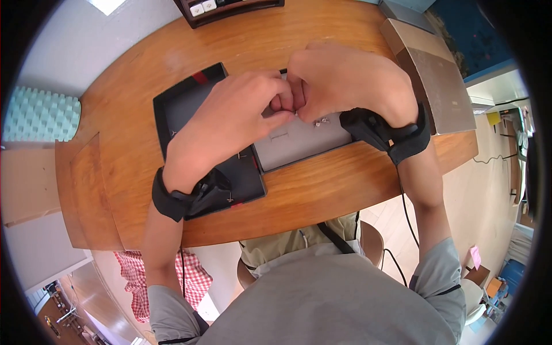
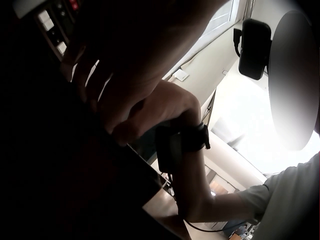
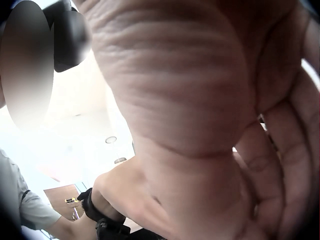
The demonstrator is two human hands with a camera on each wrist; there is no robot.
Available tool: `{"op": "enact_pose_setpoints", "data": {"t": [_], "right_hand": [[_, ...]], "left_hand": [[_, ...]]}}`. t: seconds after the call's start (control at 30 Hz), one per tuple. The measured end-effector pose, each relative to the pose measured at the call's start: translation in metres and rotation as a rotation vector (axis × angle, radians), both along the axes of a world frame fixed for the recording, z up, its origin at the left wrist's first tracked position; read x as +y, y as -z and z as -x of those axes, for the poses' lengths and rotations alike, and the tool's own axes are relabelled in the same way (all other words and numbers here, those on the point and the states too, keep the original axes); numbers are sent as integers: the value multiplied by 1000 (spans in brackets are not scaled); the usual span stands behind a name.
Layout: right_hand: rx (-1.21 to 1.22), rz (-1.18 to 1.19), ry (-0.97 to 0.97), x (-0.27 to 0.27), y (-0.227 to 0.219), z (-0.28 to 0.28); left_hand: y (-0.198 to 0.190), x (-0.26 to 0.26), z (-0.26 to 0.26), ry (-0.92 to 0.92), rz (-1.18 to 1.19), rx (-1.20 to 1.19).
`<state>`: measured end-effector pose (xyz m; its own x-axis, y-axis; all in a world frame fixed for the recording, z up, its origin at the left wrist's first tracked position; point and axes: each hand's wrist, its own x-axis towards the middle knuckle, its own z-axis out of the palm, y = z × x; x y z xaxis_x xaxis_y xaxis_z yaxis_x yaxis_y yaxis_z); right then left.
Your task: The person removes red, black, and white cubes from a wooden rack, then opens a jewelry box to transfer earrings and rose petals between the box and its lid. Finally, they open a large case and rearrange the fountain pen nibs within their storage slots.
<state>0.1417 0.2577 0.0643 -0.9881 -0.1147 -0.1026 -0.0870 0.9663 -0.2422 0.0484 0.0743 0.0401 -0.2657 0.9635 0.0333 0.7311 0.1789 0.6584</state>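
Note:
Both hands meet above a shallow box with a grey lining [image 1: 287,150]. My left hand [image 1: 230,115] reaches in with bent fingers, thumb and fingertips together. Against it, my right hand [image 1: 353,80] has curled fingers. A tiny shiny piece [image 1: 296,114] shows where the two sets of fingertips pinch; its shape is mostly hidden. Small shiny studs [image 1: 321,122] lie on the grey lining beside the right thumb. The left wrist view is dark, showing the left hand [image 2: 135,55] near the right; the right palm [image 3: 185,90] fills much of the right wrist view.
A black open box [image 1: 244,178] lies under the left forearm, with several small metal pieces in it. A brown cardboard box [image 1: 440,86] stands at the right of the wooden table [image 1: 328,178]. At the back is a dark wooden rack [image 1: 236,10]; a teal textured object [image 1: 43,115] is far left.

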Motion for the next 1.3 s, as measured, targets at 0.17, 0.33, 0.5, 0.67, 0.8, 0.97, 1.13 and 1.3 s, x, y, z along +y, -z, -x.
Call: {"op": "enact_pose_setpoints", "data": {"t": [0.17, 0.33, 0.5, 0.67, 0.8, 0.97, 1.13, 1.3], "right_hand": [[-126, 213, 2, 2, -20, -3], [-338, 298, -33, 2, -32, 5], [33, 408, -298, -30, -14, 3], [401, 335, -266, -42, -5, 6], [445, 264, -164, -2, -8, 7], [192, 228, -36, 27, -21, -3], [217, 186, 30, 41, -8, -9], [269, 124, -8, 46, 6, 1]], "left_hand": [[-20, -17, 11, -57, 23, 15], [-39, -37, 32, -100, 58, 121], [-53, -68, 67, -358, 273, 142], [-42, -67, 71, -324, 139, 239], [-33, -37, 39, -171, -37, 279], [-14, -19, 12, 13, -112, 154], [2, -10, 7, 47, -128, 110], [-12, 7, 11, -45, 44, 18]]}}
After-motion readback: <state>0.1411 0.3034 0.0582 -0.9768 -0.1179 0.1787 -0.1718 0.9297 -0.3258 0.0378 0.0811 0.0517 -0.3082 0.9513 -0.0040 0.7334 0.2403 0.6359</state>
